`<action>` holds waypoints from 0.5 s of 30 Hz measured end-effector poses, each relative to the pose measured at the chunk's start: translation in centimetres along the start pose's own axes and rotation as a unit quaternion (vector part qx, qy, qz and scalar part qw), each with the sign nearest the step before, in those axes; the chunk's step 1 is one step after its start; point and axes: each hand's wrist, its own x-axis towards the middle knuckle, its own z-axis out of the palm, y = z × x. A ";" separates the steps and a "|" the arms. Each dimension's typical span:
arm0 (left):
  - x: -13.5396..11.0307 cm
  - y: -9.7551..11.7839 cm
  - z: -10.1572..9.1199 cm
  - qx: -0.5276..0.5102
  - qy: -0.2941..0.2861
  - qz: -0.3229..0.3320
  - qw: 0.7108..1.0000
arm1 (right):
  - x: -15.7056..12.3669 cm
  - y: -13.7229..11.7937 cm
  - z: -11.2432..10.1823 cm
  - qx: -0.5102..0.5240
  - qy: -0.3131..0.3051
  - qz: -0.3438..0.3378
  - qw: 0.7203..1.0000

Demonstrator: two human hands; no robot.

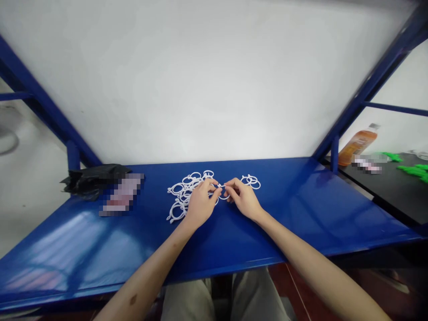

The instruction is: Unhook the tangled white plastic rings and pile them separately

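Observation:
Between my two hands is a white ring (223, 198) of the curtain-ring kind, with a small eyelet at its top. My left hand (203, 199) pinches it by the eyelet side, thumb against fingertips. From the other side my right hand (243, 196) grips the same ring between thumb and fingers. A loose pile of similar white rings (178, 209) lies left of and partly behind my left hand, which hides some of them. Beyond my right hand a smaller group of white rings (252, 181) rests on the blue table (287, 209).
A black plastic bag (90, 178) and a blurred-out packet (123, 194) lie at the table's left. Blue frame bars (368, 80) rise at both sides before a white wall (207, 80). On a dark surface to the right stand an orange drink bottle (359, 143) and green items (414, 171).

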 end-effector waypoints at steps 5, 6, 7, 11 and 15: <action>0.2 0.0 -0.3 -0.076 -0.003 -0.068 0.995 | -0.1 -0.1 0.2 0.012 -0.010 -0.027 1.000; 0.1 0.1 -0.4 -0.081 0.003 -0.073 0.994 | -0.1 0.0 0.2 0.020 -0.015 -0.027 0.999; 0.1 0.1 -0.4 -0.082 0.007 -0.073 0.994 | -0.1 0.0 0.1 0.027 -0.021 -0.027 0.999; -0.1 -0.3 -0.6 -0.071 -0.004 -0.030 0.997 | -0.1 -0.2 -0.2 0.056 -0.049 -0.023 0.997; -0.2 -1.3 -0.7 -0.044 -0.027 0.033 0.998 | -0.1 -0.5 -0.7 0.062 -0.076 -0.018 0.995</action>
